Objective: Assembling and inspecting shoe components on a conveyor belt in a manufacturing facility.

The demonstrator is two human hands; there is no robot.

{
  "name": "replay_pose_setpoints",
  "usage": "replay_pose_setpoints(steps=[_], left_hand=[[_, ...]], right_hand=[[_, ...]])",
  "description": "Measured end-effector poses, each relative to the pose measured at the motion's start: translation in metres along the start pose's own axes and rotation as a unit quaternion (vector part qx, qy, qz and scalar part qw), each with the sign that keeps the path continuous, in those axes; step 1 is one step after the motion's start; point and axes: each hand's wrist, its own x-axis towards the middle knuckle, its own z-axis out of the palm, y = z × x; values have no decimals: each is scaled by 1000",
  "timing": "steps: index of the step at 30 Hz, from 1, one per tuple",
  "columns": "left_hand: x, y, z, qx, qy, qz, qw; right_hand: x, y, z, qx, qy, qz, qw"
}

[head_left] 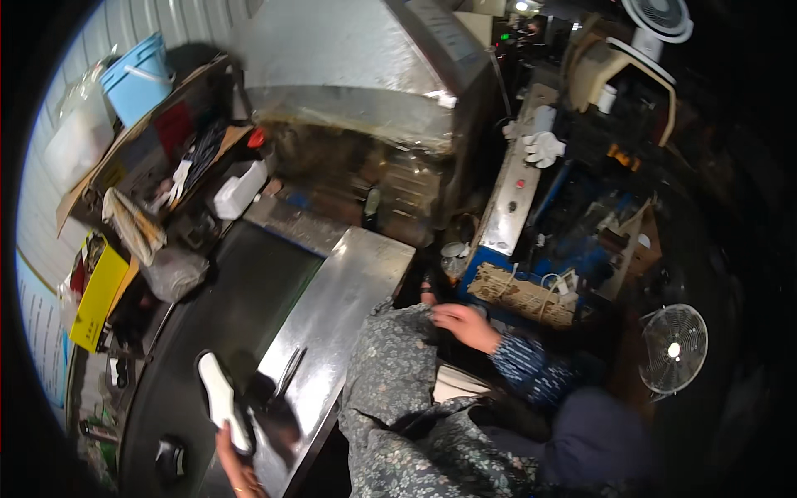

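Observation:
My left hand (235, 463), with a thin bracelet at the wrist, comes in from the lower edge. It grips the near end of a dark shoe (221, 398) whose long white face is turned up, above the border of a black conveyor belt (195, 344) and a shiny metal ledge (336, 290). My right hand (469, 326), in a dark blue patterned sleeve, is at the edge of the grey floral cloth (386, 357) over my front. Its fingers are bent together; their tips are partly hidden, and what they hold is unclear.
Another dark shoe (170, 458) lies on the belt. A dark glossy object (278, 415) rests on the ledge. Ahead stands a large metal hood (357, 58). A light blue bucket (139, 79) sits on the left shelf; a round fan (674, 349) stands right.

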Motion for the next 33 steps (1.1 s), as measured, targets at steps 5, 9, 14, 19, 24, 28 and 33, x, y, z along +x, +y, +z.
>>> replay_pose_setpoints(steps=[5, 9, 14, 19, 24, 28, 33], left_hand=[[-100, -68, 151, 113, -119, 97, 982], [-143, -67, 219, 287, -363, 141, 875], [-107, -85, 268, 151, -457, 134, 866], [-103, -71, 322, 187, -434, 183, 862], [-89, -85, 337, 323, -385, 203, 840], [-58, -99, 325, 339, -307, 257, 852], [-83, -61, 326, 177, -323, 75, 927]], right_hand=[[95, -126, 92, 39, -153, -43, 986], [77, -172, 81, -121, 11, -212, 970], [10, -145, 60, -248, -57, -235, 938], [2, -164, 53, -276, -95, -223, 930], [-7, -81, 69, 142, 14, -158, 977], [-61, -37, 69, 12, 63, -25, 998], [-44, -81, 39, 80, -28, 17, 996]])
